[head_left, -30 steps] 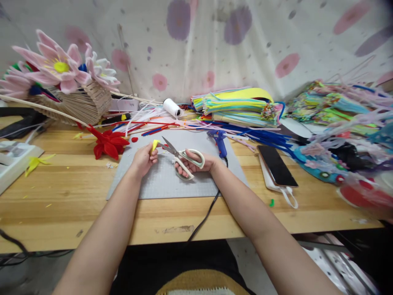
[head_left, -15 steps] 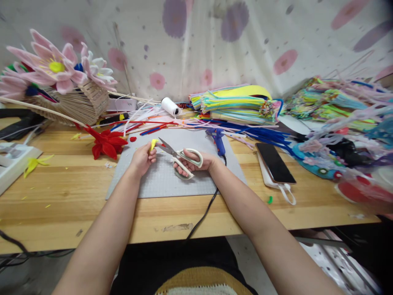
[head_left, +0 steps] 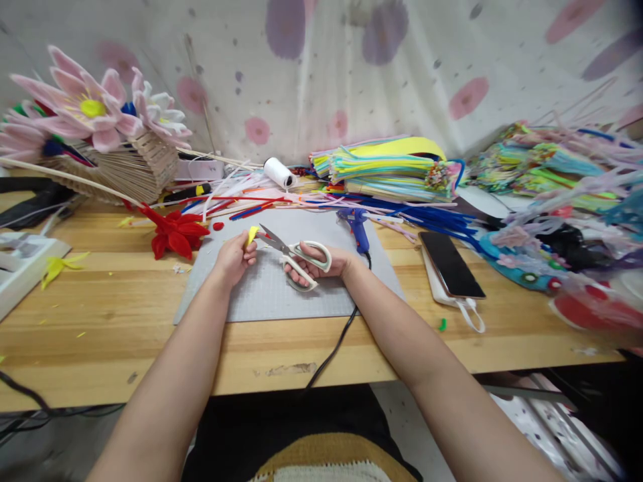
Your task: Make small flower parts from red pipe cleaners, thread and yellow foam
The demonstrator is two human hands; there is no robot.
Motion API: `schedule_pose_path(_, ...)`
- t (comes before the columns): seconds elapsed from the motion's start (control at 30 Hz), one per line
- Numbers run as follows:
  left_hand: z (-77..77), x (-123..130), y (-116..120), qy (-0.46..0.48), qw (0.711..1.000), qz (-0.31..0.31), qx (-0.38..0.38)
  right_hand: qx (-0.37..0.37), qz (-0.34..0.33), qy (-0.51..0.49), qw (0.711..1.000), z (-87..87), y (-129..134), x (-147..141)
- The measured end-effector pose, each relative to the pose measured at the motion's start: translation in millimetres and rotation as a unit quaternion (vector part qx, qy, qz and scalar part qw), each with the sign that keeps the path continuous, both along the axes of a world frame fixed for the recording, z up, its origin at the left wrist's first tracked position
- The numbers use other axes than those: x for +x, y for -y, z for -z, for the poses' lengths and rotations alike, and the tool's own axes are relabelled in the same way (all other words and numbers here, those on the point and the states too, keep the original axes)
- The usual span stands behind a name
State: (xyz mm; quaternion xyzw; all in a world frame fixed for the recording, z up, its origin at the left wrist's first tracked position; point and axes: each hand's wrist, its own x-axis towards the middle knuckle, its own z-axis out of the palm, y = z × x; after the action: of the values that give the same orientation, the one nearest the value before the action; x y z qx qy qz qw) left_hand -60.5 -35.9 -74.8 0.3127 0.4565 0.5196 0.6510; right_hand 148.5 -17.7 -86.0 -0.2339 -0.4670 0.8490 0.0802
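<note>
Between thumb and fingers, my left hand [head_left: 236,260] pinches a small yellow piece [head_left: 252,234], too small to name for certain. My right hand [head_left: 321,263] is wrapped round the white handles of a pair of scissors [head_left: 300,260]. The scissors' blades are spread apart and point left, with the tips close to the yellow piece; whether they touch it I cannot tell. Both hands are over a grey cutting mat [head_left: 281,304]. A red fuzzy flower [head_left: 177,233] lies left of the mat, and a small red bit [head_left: 218,226] is near its left edge.
A blue glue gun [head_left: 358,231] sits on the mat's right side, its black cord running to the table's front edge. Pipe cleaners [head_left: 386,174] and a white thread spool [head_left: 278,173] are behind. A phone [head_left: 451,264] lies right; a yellow petal piece [head_left: 60,268] is left.
Hardly anything differs. Both hands, the scissors and the yellow piece keep nearly the same place; the view has shifted very slightly.
</note>
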Motion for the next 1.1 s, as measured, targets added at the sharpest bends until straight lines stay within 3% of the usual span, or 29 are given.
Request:
schedule_pose_path(0.5, 10.2, 6, 2, -0.057, 0.991, 0.076, 0.090, -0.006, 0.004, -0.048, 0.999, 12.2, -5, 2)
schedule_pose_path(0.73, 9.5, 10, 3, -0.061, 0.991, 0.049, 0.106, -0.003, 0.010, -0.094, 0.996, 17.0, -6, -4)
schedule_pose_path(0.93, 10.4, 7, 1, -0.038, 0.994, 0.032, 0.098, 0.006, 0.041, -0.105, 0.994, 15.6, -8, -2)
schedule_pose_path(1.1, 5.9, 3, 1, 0.052, 0.995, 0.053, 0.067, 0.044, 0.056, -0.108, 0.992, 10.3, -7, 6)
